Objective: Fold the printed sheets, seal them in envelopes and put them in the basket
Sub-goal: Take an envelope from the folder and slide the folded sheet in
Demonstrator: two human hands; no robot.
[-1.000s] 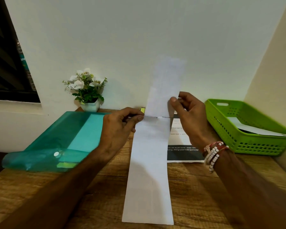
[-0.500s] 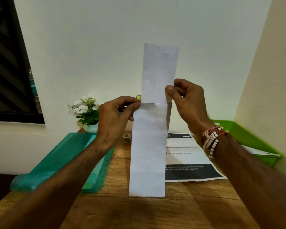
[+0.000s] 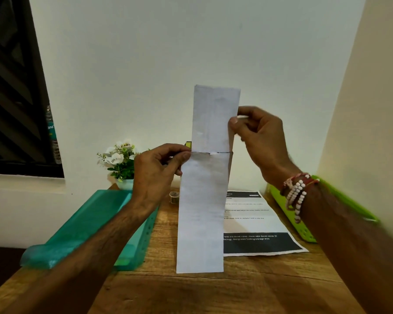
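Table (image 3: pixel 213 291), wooden. Strip (image 3: pixel 202 211) of folded paper, held upright over it: left edge pinched at the cross-crease by left hand (image 3: pixel 154 175), right edge pinched just above by right hand (image 3: pixel 261 141). Sheet (image 3: pixel 254 214), printed, laid flat behind. Basket (image 3: pixel 288 223) at right; folder (image 3: pixel 89 223) at left. Plant (image 3: pixel 119 159) set by wall.

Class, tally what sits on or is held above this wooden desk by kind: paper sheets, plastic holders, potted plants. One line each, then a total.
Paper sheets: 2 (long folded white paper strip pinched by left hand and right hand; flat printed sheet)
Plastic holders: 2 (teal plastic folder; lime green plastic basket)
Potted plants: 1 (white flowers in pale pot)
Total: 5
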